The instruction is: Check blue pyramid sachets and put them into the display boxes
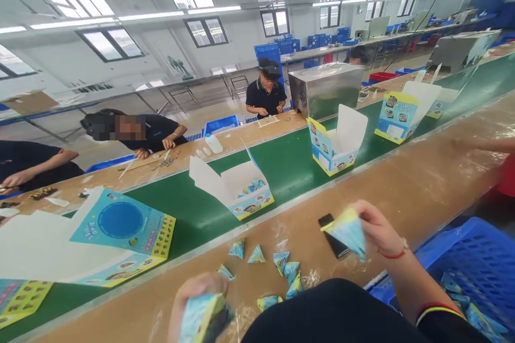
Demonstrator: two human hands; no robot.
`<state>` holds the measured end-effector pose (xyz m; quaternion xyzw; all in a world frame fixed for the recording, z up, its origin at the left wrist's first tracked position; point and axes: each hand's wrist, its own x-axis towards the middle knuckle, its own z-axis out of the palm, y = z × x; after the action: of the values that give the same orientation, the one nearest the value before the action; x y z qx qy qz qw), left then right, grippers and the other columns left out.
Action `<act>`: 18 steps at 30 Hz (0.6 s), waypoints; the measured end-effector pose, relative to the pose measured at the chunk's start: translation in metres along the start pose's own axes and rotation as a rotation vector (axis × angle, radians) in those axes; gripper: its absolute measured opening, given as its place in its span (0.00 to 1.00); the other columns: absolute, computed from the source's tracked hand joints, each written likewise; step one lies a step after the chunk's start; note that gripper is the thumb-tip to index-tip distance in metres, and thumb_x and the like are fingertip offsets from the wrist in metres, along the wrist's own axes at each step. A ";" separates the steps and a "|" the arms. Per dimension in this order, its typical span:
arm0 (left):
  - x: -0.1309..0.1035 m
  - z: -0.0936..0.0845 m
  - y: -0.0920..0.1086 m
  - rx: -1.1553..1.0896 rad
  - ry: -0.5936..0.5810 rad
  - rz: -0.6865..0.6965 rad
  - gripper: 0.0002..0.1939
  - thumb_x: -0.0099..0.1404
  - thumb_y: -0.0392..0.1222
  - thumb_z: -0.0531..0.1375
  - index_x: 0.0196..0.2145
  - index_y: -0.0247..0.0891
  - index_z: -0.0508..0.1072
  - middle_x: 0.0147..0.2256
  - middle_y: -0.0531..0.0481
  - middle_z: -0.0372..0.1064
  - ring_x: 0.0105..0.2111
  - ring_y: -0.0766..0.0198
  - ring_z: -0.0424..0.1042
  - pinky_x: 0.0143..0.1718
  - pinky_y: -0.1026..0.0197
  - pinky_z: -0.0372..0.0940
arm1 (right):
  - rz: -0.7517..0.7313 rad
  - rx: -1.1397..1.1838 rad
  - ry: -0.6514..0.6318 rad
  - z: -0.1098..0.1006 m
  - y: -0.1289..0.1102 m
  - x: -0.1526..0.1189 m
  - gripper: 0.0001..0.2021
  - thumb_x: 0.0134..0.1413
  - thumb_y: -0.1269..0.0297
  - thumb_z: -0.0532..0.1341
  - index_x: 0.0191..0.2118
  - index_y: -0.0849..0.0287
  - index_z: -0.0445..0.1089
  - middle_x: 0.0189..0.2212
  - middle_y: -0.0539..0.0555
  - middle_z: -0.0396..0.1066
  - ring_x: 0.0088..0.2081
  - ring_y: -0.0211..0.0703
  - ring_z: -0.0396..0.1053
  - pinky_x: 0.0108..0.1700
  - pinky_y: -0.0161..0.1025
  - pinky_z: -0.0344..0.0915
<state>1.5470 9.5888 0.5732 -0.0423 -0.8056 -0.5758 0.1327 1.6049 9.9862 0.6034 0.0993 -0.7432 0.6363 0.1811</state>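
My left hand, blurred at the bottom, is closed on a blue and yellow packet. To the right, my right hand grips another pyramid-shaped packet by its edge, above a dark phone-like slab on the bench. Between my hands lie several small blue pyramid packets on the brown bench top. Beyond them an open printed carton with packets in it stands on the green belt. A larger carton with raised flaps is at the left.
More open cartons stand along the green conveyor belt. A blue plastic basket with packets is at my right. Co-workers sit across the belt by a metal housing. Another person's arm reaches in at right.
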 end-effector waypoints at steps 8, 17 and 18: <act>0.010 0.009 0.018 -0.041 -0.094 -0.159 0.25 0.39 0.65 0.71 0.21 0.40 0.76 0.22 0.46 0.73 0.24 0.56 0.72 0.24 0.57 0.69 | 0.012 -0.046 -0.123 -0.011 0.000 0.006 0.19 0.63 0.47 0.58 0.30 0.57 0.71 0.27 0.52 0.71 0.30 0.42 0.69 0.36 0.38 0.66; 0.001 0.061 0.002 0.126 -0.205 -0.165 0.20 0.54 0.60 0.64 0.31 0.39 0.79 0.27 0.46 0.77 0.30 0.54 0.76 0.35 0.57 0.70 | 0.111 0.304 -0.328 0.001 0.029 0.010 0.15 0.59 0.50 0.64 0.30 0.57 0.70 0.43 0.55 0.70 0.46 0.45 0.69 0.51 0.44 0.64; -0.002 0.071 0.002 0.130 -0.247 -0.157 0.19 0.55 0.58 0.63 0.32 0.39 0.79 0.27 0.46 0.77 0.29 0.54 0.75 0.35 0.56 0.70 | 0.134 0.422 -0.384 0.012 0.033 0.009 0.15 0.57 0.50 0.66 0.30 0.57 0.70 0.51 0.57 0.67 0.55 0.48 0.65 0.57 0.47 0.60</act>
<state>1.5373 9.6568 0.5530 -0.0408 -0.8522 -0.5215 -0.0103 1.5827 9.9813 0.5751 0.2041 -0.6199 0.7571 -0.0299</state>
